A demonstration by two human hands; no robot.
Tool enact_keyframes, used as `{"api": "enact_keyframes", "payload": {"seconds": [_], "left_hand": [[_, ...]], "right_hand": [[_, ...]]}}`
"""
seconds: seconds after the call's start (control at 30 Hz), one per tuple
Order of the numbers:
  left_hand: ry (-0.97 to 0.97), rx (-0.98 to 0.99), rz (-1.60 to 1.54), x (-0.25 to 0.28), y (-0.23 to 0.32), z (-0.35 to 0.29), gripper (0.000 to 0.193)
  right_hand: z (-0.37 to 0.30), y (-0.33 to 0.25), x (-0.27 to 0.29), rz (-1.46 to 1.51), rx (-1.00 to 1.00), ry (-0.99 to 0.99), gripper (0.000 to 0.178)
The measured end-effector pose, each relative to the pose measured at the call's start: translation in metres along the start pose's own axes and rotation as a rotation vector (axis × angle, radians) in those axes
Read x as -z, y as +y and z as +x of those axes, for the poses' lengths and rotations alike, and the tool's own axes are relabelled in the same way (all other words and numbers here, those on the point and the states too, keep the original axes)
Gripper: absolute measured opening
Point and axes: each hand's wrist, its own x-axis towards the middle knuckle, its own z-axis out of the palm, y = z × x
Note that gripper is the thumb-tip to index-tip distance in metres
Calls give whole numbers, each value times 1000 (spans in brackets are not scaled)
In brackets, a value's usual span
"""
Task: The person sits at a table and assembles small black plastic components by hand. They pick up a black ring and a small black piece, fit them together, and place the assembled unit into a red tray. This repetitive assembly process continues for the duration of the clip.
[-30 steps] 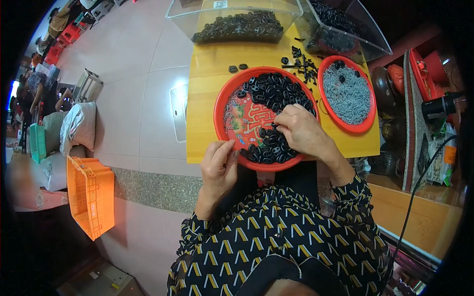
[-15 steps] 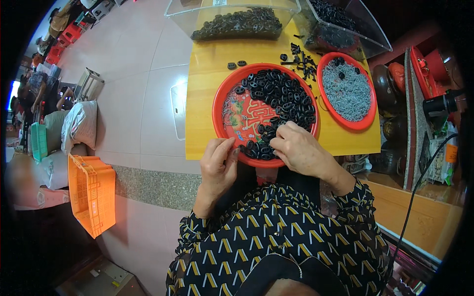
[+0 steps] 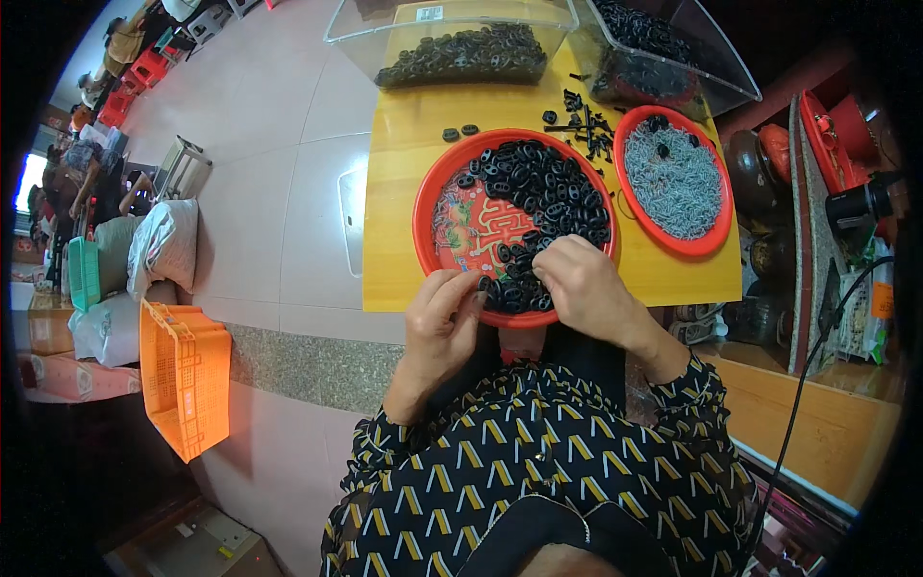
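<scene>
A round red tray [image 3: 424, 242] holds a heap of small black oval plastic pieces [image 3: 548, 183] with holes, and thin silvery screws [image 3: 448, 216] lie at its left side. Over the tray's near left rim, my left hand [image 3: 444, 322] is closed in a pinch, with a black plastic piece [image 3: 484, 285] at its fingertips. My right hand [image 3: 591, 296] hangs over the near right part of the heap, fingertips pressed together. Whatever sits between them is hidden by the fingers.
A second red dish [image 3: 723, 223] of silvery screws stands to the right on the yellow table [image 3: 394, 279]. Black screws [image 3: 588, 125] lie loose behind. Clear plastic bins [image 3: 461, 56] of black parts stand at the back. An orange crate [image 3: 186, 380] is at left on the floor.
My left hand has shifted slightly right, closer to my right hand, which has barely moved. The whole view has tilted a little.
</scene>
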Motion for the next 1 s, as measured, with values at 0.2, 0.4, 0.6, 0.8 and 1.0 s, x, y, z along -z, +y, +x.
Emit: {"api": "enact_keyframes", "payload": {"seconds": [0.2,0.4,0.6,0.8,1.0], "left_hand": [[-37,329,-545,-22,23,7,22],[-60,307,-488,-22,18,8,15],[-2,428,-540,-20,11,2,15],[-11,312,-307,-12,5,3,16],[-33,50,81,-3,-1,15,16]], "right_hand": [[0,-12,2,767,-504,-81,11],[-4,-15,-5,839,-507,-52,7],[-1,-11,-1,938,-625,5,6],[1,-11,-1,1243,-683,-25,8],[-7,1,1,1413,-673,24,9]]}}
